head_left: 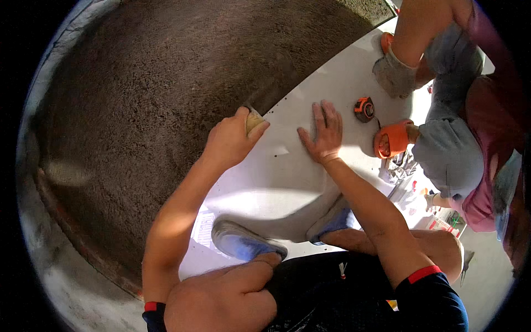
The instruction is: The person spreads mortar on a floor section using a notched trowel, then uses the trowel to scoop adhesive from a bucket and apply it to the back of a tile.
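My left hand (229, 138) is closed around a small pale yellow block (254, 122), whose exact kind I cannot make out. It is held at the edge where the white board (260, 171) meets dark, wet-looking mortar (166, 72). A greyish tip shows just beyond my fingers. To the right, my right hand (324, 133) lies flat on the white board with its fingers spread, holding nothing. Near it on the board sits an orange and black tape measure (364, 109).
At the right a co-worker crouches in orange sandals (391, 139), with a grey work glove (395, 76) on one hand. My blue slippers (243, 242) stand on the white board. A curved pale rim (47, 249) borders the mortar on the left.
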Demonstrator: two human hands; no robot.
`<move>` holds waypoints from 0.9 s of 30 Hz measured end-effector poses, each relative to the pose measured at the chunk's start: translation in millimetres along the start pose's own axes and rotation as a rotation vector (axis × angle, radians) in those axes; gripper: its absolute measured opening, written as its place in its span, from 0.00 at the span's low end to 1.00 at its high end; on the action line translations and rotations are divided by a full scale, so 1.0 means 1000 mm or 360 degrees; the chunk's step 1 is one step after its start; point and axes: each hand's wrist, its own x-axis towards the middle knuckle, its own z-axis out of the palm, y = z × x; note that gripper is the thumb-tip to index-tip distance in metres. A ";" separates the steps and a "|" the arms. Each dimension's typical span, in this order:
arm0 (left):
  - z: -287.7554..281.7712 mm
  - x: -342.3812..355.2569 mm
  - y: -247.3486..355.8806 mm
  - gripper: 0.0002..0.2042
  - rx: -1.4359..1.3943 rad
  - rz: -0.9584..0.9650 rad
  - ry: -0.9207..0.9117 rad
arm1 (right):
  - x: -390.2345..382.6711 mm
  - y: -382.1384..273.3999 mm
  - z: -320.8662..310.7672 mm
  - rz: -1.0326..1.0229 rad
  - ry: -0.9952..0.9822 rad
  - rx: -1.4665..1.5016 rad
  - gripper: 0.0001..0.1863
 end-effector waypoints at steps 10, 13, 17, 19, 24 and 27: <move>0.000 0.013 0.006 0.29 0.0100 -0.0053 -0.0031 | 0.004 -0.003 -0.004 -0.0017 0.0013 0.0013 0.42; -0.015 0.005 0.015 0.25 0.0142 -0.0094 -0.0039 | 0.003 -0.002 -0.002 -0.0025 0.0018 -0.0009 0.42; -0.024 -0.001 -0.016 0.15 0.0621 0.0898 0.0278 | 0.003 0.002 0.000 -0.0048 0.0056 0.0003 0.43; -0.025 -0.004 -0.055 0.09 0.0560 0.0861 0.0687 | 0.003 -0.002 -0.001 -0.0051 0.0035 0.0009 0.41; -0.052 -0.043 -0.153 0.15 -0.0304 0.0378 0.1003 | 0.002 0.001 0.000 -0.0012 -0.0016 -0.0043 0.42; -0.053 -0.047 -0.139 0.17 -0.0593 0.0383 0.0789 | 0.002 0.002 -0.002 0.0005 -0.0009 -0.0028 0.42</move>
